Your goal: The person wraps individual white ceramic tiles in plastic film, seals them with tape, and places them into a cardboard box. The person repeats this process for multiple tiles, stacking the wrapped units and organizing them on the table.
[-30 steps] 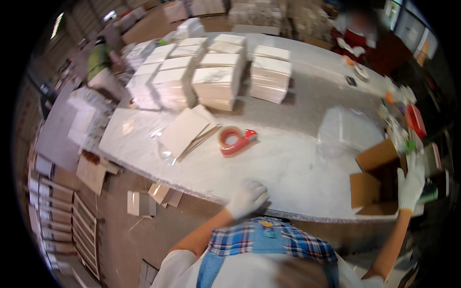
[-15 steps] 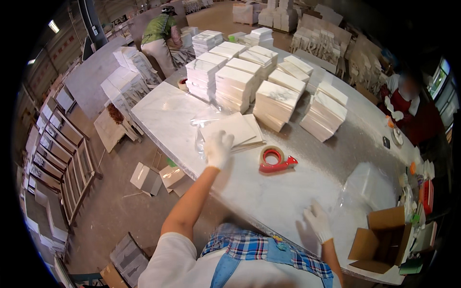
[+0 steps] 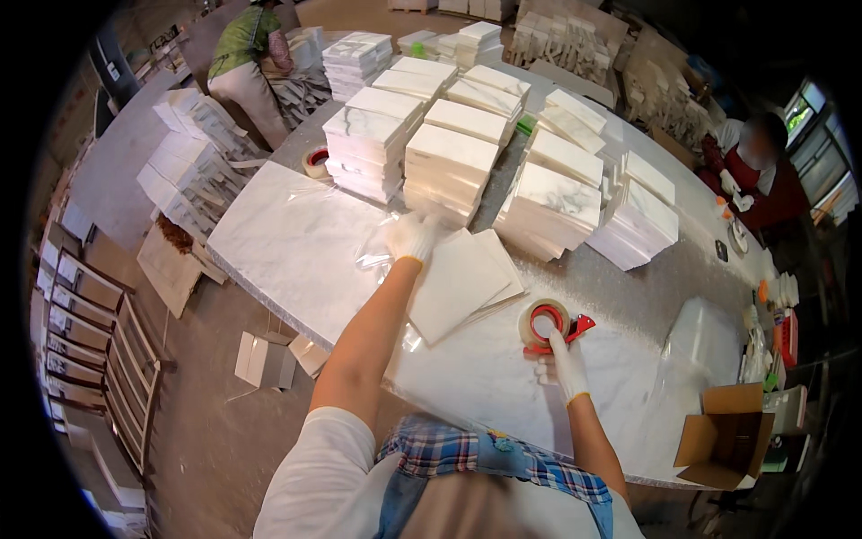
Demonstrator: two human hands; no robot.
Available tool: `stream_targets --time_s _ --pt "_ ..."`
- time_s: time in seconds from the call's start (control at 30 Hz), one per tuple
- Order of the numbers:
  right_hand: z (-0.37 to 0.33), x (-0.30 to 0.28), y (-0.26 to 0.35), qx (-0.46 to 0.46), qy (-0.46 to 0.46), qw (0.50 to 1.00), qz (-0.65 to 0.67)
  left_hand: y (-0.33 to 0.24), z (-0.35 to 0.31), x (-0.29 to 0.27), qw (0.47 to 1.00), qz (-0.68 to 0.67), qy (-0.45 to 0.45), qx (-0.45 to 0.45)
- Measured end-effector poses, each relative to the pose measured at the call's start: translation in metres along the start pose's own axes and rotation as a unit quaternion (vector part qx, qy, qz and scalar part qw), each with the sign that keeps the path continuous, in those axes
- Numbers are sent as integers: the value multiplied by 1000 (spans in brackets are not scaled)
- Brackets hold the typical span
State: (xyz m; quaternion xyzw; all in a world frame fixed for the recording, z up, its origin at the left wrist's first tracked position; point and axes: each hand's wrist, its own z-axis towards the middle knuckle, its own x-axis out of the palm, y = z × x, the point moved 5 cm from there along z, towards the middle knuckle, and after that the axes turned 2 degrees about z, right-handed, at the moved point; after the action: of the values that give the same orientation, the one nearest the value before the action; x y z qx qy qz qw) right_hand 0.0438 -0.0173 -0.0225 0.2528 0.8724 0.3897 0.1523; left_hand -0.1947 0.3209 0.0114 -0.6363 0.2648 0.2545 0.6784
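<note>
My gloved right hand [image 3: 567,364] has closed around a red tape dispenser [image 3: 579,331] carrying a wide roll of tape [image 3: 530,325], low over the tabletop. Ahead of my left forearm, my gloved left hand [image 3: 411,235] reaches to the far left corner of a low, slightly fanned stack of white tiles [image 3: 458,283]. Its fingers are smeared by motion, and what they hold, if anything, is hidden. Crumpled clear plastic film [image 3: 373,251] lies beside that hand and shows again at the tiles' near edge.
Tall stacks of marble-patterned tiles [image 3: 453,157] fill the table's far side. Another tape roll [image 3: 316,162] lies left of them. An open cardboard box [image 3: 727,436] and clear plastic bags [image 3: 705,341] are at the right. Co-workers are at the far left [image 3: 247,67] and far right [image 3: 750,166].
My right hand has moved forward from the bare tabletop and taken hold of the tape dispenser. My left hand has shifted to the tiles' far corner. The whole view has shifted too.
</note>
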Motion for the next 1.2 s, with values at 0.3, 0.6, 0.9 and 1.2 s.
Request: stream_targets --time_s 0.3,0.6,0.9,1.2 --pt "22 -6 14 -45 -122 984 -118 -12 15 -67 948 -317 -42 -1" --pt "35 -21 -5 -99 -78 991 -45 -9 32 -219 883 -449 -120 66" --pt "-11 131 74 -307 70 920 -233 -11 -4 -260 879 -465 -97 54" --pt "-23 330 65 -291 259 814 -431 1 -48 -242 889 -452 -33 71"
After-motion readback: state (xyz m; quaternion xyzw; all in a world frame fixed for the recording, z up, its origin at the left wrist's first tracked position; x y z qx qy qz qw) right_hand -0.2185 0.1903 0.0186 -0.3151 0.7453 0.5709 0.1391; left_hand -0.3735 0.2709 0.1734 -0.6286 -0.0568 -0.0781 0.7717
